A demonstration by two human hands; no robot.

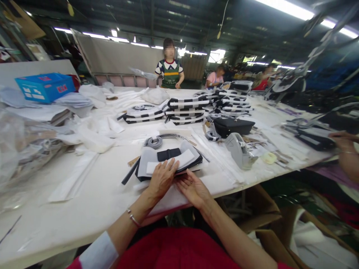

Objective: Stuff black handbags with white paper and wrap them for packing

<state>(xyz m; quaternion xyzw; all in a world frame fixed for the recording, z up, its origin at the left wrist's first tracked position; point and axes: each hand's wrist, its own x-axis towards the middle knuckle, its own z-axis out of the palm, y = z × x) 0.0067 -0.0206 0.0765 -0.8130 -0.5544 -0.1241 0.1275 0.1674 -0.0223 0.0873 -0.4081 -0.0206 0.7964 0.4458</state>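
Note:
My left hand (162, 177) lies flat with fingers stretched out on the near edge of a folded black-and-white fabric piece (168, 158) on the white table (92, 194). My right hand (193, 188) rests just to its right, fingers extended and touching the same piece's near edge. A black band lies across the top of the fabric piece, and a grey coiled strap (153, 142) sits just behind it. Neither hand grips anything.
Stacks of black-and-white striped pieces (186, 108) and a black bag (235, 126) lie further back. A grey tape dispenser (239, 149) stands to the right. A blue box (45, 86) and plastic bags are at the left. Other people stand beyond the table; another person's hand (346, 149) is at the right.

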